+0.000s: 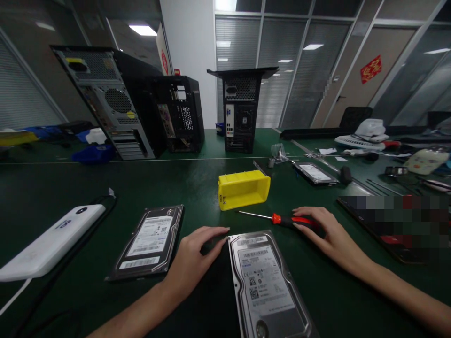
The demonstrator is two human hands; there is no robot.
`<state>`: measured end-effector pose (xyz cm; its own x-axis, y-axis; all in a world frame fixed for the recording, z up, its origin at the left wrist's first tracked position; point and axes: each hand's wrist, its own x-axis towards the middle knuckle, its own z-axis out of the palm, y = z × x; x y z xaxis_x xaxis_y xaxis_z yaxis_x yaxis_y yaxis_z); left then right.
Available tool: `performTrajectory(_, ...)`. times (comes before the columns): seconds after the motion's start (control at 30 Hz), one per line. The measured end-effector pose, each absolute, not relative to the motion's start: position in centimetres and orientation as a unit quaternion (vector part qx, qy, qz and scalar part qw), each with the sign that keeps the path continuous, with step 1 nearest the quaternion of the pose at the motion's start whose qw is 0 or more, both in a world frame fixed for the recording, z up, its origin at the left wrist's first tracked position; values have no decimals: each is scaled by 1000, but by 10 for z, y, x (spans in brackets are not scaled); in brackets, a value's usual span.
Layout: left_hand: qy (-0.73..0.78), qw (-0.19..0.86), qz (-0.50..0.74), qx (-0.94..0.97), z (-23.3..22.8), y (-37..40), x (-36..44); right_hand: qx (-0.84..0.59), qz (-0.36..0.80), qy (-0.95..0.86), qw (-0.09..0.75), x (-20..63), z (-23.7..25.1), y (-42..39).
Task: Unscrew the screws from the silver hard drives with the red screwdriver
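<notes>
My left hand point(195, 253) is at the top left corner of a silver hard drive point(266, 281), label up on the table. Its thumb and index finger are slightly apart, with nothing visible between them; I cannot tell whether they touch the drive. A red and black screwdriver point(278, 219) lies almost level beyond the drive, its shaft pointing left. My right hand point(326, 232) has thumb and fingers around its handle. Just past the screwdriver tip, a yellow plastic bin point(244, 188) rests on its side, with small bits, perhaps screws, inside.
Left of my left hand lies a second hard drive point(150, 241), beside a white power bank point(52, 239) with cables. A third drive point(314, 173) lies at the back right. A dark tablet-like panel point(384, 225) is right of my right hand. Computer cases point(241, 112) stand behind.
</notes>
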<state>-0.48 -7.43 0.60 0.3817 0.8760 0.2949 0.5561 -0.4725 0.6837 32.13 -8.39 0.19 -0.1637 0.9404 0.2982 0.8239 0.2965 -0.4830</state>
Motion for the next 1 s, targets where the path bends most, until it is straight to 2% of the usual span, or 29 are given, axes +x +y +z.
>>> performTrajectory(0.1, 402, 181, 352, 826, 0, -74, -7, -552, 83, -790, 254, 308, 9, -77)
performTrajectory(0.27, 371, 148, 330, 855, -2, -72, -9, -494, 70, -837, 226, 273, 25, -56)
performTrajectory(0.8, 380, 155, 295, 863, -3, -67, -6, -441, 65, -879, 170, 208, 14, 5)
performTrajectory(1.0, 405, 185, 295, 845, -4, -68, -8, -459, 56, -874, 149, 223, 30, 0)
